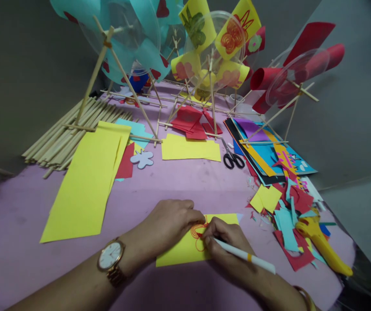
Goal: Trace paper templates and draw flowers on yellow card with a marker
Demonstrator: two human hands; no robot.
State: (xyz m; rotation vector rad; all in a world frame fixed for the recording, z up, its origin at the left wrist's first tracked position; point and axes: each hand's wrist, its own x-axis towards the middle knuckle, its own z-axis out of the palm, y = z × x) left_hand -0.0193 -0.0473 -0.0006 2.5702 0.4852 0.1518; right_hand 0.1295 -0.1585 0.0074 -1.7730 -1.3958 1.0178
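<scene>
In the head view my right hand (224,242) is closed round a white marker pen (237,250) with an orange band, its tip down at the paper. Under both hands lies a yellow paper piece (179,255) bearing an orange-red line drawing (199,233) of loops, partly covered by my fingers. My left hand (172,220), with a watch (110,255) at the wrist, rests on the sheet's upper left, its fingers reaching toward the drawing and holding nothing.
Large yellow sheets (81,185) lie left beside bamboo sticks (75,129). Ahead are a yellow strip (190,149), scissors (232,160) and a grey butterfly cutout (142,159). Paper scraps (285,224) and a yellow glue gun (324,246) lie right. Stick-framed pinwheels (211,65) stand behind.
</scene>
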